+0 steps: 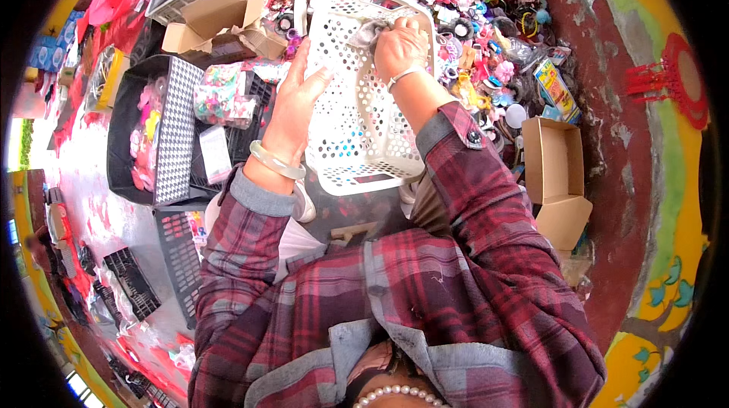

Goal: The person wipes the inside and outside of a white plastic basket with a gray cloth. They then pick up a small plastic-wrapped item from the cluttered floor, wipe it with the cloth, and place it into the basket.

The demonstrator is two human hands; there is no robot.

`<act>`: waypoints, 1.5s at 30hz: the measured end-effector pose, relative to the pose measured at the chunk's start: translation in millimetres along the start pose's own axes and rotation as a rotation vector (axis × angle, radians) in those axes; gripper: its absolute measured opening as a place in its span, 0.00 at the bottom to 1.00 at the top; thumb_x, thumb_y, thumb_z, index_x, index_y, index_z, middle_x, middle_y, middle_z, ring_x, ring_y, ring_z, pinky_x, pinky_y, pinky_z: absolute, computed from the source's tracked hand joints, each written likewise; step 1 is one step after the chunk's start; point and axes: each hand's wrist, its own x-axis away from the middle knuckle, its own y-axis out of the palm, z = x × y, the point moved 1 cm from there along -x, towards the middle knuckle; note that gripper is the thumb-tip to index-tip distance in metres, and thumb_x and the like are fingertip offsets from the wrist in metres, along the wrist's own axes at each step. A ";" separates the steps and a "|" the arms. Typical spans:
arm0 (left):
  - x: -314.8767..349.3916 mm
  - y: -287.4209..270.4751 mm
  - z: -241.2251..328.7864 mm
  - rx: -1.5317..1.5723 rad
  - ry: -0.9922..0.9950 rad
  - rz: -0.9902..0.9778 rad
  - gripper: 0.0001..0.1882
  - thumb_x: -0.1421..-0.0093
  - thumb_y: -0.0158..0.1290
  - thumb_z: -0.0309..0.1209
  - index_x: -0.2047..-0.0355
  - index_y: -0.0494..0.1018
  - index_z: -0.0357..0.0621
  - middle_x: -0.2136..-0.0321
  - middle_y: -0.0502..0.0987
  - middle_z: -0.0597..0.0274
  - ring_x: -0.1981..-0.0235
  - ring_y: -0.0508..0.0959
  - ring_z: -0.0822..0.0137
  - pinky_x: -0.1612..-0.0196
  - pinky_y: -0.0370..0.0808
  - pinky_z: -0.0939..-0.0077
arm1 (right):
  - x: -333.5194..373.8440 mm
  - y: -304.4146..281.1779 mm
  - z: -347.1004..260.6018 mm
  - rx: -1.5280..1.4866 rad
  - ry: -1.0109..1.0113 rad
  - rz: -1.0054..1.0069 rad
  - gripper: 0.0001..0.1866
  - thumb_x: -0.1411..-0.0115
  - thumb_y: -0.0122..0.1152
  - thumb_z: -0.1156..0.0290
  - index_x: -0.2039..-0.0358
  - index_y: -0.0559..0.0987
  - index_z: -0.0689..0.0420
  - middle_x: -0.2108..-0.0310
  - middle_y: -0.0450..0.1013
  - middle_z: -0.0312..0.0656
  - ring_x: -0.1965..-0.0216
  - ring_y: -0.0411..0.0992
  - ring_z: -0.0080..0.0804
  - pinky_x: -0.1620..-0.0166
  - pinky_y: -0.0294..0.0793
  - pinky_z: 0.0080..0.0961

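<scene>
A white perforated plastic basket [364, 178] is in front of me, with its long sides running away from me. My left hand [295, 100] is at its left rim, the fingers straight along the outside and the thumb over the inner side. Inside the basket's far part, my right hand [400, 49] is closed on a crumpled grey cloth [368, 33], pressed near the far right wall. Part of the cloth is hidden beneath the fingers.
Piled hair accessories [486, 58] lie beyond and to the right. An open cardboard box [548, 161] stands at right, another torn carton [220, 24] at far left. A black houndstooth storage box [176, 131] with packets sits left, beside a dark grey crate [181, 256].
</scene>
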 end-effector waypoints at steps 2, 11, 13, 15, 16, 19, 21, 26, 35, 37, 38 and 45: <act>11.4 5.9 -4.3 0.006 -0.035 0.023 0.33 0.44 0.46 0.24 0.40 0.46 0.35 0.43 0.56 0.53 0.44 0.59 0.68 0.44 0.59 0.76 | 9.3 -1.5 2.5 -0.067 0.046 -0.059 0.15 0.54 0.61 0.62 0.65 0.80 0.54 0.58 0.73 0.47 0.57 0.72 0.45 0.57 0.71 0.35; 80.8 -5.1 -10.7 0.013 0.176 0.134 0.31 0.44 0.47 0.24 0.41 0.49 0.33 0.43 0.58 0.54 0.45 0.62 0.68 0.45 0.59 0.76 | 75.4 -9.6 -26.9 -0.259 -0.102 -0.264 0.15 0.54 0.52 0.65 0.68 0.79 0.60 0.65 0.74 0.50 0.61 0.73 0.45 0.57 0.72 0.34; 98.8 -6.6 -10.5 0.022 0.215 0.147 0.31 0.43 0.47 0.24 0.41 0.49 0.34 0.44 0.59 0.54 0.46 0.63 0.68 0.45 0.59 0.76 | 103.0 -6.1 -37.4 -0.193 -0.252 -0.353 0.17 0.56 0.53 0.60 0.70 0.80 0.59 0.67 0.75 0.51 0.63 0.74 0.44 0.59 0.73 0.33; 110.0 -2.2 -5.9 0.031 0.259 0.129 0.28 0.42 0.45 0.25 0.42 0.51 0.33 0.45 0.60 0.54 0.46 0.63 0.68 0.45 0.59 0.75 | 123.8 31.0 -39.4 -0.230 -0.595 -0.467 0.19 0.54 0.50 0.58 0.70 0.80 0.58 0.68 0.74 0.51 0.66 0.73 0.49 0.62 0.72 0.36; 117.2 -7.6 -1.7 0.027 0.290 0.128 0.27 0.41 0.44 0.25 0.42 0.51 0.34 0.45 0.60 0.55 0.47 0.63 0.68 0.45 0.59 0.75 | 148.2 8.6 -46.7 -0.354 -0.761 -0.534 0.17 0.54 0.54 0.59 0.72 0.80 0.59 0.73 0.76 0.47 0.71 0.74 0.42 0.64 0.72 0.30; 139.9 -18.5 13.0 0.042 0.341 0.148 0.25 0.40 0.41 0.26 0.42 0.51 0.35 0.47 0.61 0.55 0.47 0.64 0.68 0.45 0.60 0.74 | 186.3 -19.1 -43.4 -1.036 -0.622 -0.859 0.10 0.53 0.55 0.73 0.69 0.78 0.61 0.74 0.74 0.34 0.72 0.69 0.21 0.66 0.69 0.19; 155.6 -13.5 26.0 0.063 0.343 0.152 0.25 0.39 0.40 0.26 0.42 0.51 0.36 0.47 0.61 0.55 0.48 0.64 0.67 0.45 0.61 0.73 | 188.3 -37.5 -25.8 -1.422 -0.761 -0.614 0.13 0.51 0.50 0.75 0.64 0.77 0.63 0.66 0.73 0.37 0.67 0.70 0.24 0.62 0.70 0.21; 189.3 -4.9 36.3 0.173 0.328 0.077 0.29 0.40 0.42 0.25 0.40 0.48 0.38 0.47 0.62 0.56 0.50 0.66 0.67 0.48 0.63 0.74 | 187.9 -142.2 9.4 -1.944 -0.570 0.070 0.14 0.45 0.48 0.75 0.58 0.74 0.64 0.65 0.73 0.36 0.64 0.70 0.21 0.58 0.69 0.18; 204.3 18.3 24.4 -0.348 0.262 0.051 0.29 0.43 0.47 0.31 0.42 0.53 0.39 0.53 0.68 0.59 0.56 0.69 0.71 0.53 0.65 0.79 | 149.0 -129.4 -12.5 -0.820 -0.674 0.839 0.16 0.54 0.53 0.79 0.62 0.75 0.53 0.66 0.73 0.42 0.62 0.71 0.42 0.57 0.67 0.32; 202.4 28.2 18.0 -0.302 0.280 -0.009 0.24 0.43 0.45 0.29 0.46 0.58 0.36 0.58 0.71 0.60 0.59 0.73 0.71 0.56 0.69 0.78 | 162.4 -137.5 -39.8 -1.025 -0.814 0.791 0.17 0.56 0.53 0.82 0.63 0.75 0.52 0.67 0.73 0.41 0.63 0.70 0.42 0.56 0.66 0.35; 202.7 31.5 19.2 -0.231 0.216 0.019 0.22 0.44 0.46 0.28 0.48 0.61 0.36 0.60 0.72 0.61 0.62 0.73 0.73 0.58 0.69 0.79 | 165.7 -141.2 -53.3 -1.026 -0.917 0.846 0.18 0.58 0.53 0.83 0.64 0.75 0.52 0.68 0.73 0.41 0.62 0.70 0.41 0.54 0.65 0.36; 204.0 39.3 26.0 0.032 0.174 0.005 0.30 0.46 0.45 0.24 0.42 0.53 0.35 0.53 0.66 0.58 0.55 0.68 0.71 0.52 0.65 0.78 | 197.6 -152.6 -81.4 -0.600 -1.159 0.802 0.13 0.57 0.55 0.75 0.67 0.73 0.53 0.65 0.72 0.38 0.57 0.69 0.35 0.50 0.63 0.35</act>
